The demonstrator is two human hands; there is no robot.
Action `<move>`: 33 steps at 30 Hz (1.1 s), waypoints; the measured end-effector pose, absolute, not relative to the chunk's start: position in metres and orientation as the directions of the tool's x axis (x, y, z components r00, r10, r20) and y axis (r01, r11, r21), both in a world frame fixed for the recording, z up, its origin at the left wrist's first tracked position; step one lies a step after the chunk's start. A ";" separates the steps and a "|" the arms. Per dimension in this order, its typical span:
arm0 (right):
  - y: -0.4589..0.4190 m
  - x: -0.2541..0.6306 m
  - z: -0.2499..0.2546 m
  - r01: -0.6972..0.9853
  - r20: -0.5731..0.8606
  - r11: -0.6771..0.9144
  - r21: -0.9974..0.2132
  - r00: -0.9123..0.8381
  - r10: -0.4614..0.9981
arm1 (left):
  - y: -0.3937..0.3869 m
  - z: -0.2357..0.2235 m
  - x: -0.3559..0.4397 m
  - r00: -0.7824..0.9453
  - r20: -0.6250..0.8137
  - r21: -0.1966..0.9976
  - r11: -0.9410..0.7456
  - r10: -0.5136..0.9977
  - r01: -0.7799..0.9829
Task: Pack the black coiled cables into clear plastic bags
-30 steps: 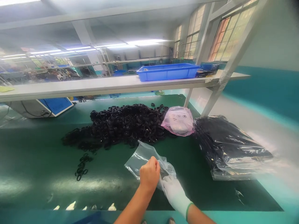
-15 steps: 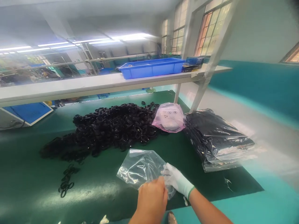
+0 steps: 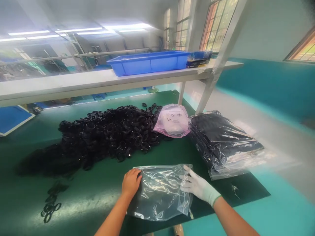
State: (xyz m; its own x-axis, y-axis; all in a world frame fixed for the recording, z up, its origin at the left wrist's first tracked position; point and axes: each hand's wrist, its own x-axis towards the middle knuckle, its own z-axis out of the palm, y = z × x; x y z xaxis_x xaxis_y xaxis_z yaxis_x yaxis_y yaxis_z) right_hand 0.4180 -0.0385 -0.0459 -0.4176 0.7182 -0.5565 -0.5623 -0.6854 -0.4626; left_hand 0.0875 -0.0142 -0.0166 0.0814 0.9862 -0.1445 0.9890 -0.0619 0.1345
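Observation:
A clear plastic bag (image 3: 159,191) lies spread and wrinkled on the green tabletop near its front edge. My bare left hand (image 3: 131,181) is at the bag's upper left corner, its fingers closed together over the edge. On the opposite side, my right hand (image 3: 198,186), in a white glove with bare forearm behind it, rests its spread fingers on the bag's right edge. Nothing shows inside the bag except glare and creases.
Behind the bag is a large pile of black ring-shaped bands (image 3: 115,131). A pink plastic bag (image 3: 172,121) with a white printed packet stands beside stacked bags of black goods (image 3: 223,141). Above runs a white shelf (image 3: 81,83) holding a blue bin (image 3: 150,64).
The bag has been turned and spread flatter. My left hand has moved left to its far left corner, away from my right hand, which has shifted right with fingers apart.

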 end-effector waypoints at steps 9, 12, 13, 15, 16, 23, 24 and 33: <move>-0.037 0.418 -0.039 -0.491 -0.577 -0.732 -0.473 -0.455 0.678 | 0.031 0.037 0.093 -0.023 -0.059 0.045 0.025 0.998 0.999; -0.037 0.419 -0.037 -0.478 -0.555 -0.692 -0.542 -0.414 0.721 | 0.001 0.011 0.134 0.192 0.020 0.082 -0.194 0.981 0.978; -0.040 0.420 -0.036 -0.465 -0.537 -0.664 -0.586 -0.390 0.748 | -0.010 -0.001 0.146 0.239 -0.004 0.115 -0.237 0.971 0.965; -0.053 0.422 -0.029 -0.386 -0.457 -0.572 -0.724 -0.354 0.816 | -0.026 -0.028 0.162 0.220 -0.032 0.138 -0.214 0.975 0.967; -0.062 0.422 -0.024 -0.294 -0.399 -0.510 -0.808 -0.365 0.841 | -0.031 -0.039 0.166 0.189 -0.025 0.135 -0.184 0.982 0.974; -0.128 0.404 0.005 0.553 -0.443 -0.178 -0.814 -0.391 0.807 | -0.024 -0.060 0.160 0.181 0.036 0.106 -0.184 0.983 0.977; -0.132 0.405 0.006 0.540 -0.429 -0.167 -0.825 -0.405 0.807 | -0.023 -0.058 0.158 0.194 0.041 0.100 -0.197 0.980 0.975; -0.137 0.418 0.019 0.346 -0.420 -0.284 -0.894 -0.425 0.802 | -0.014 -0.055 0.150 0.246 0.047 0.080 -0.249 0.968 0.965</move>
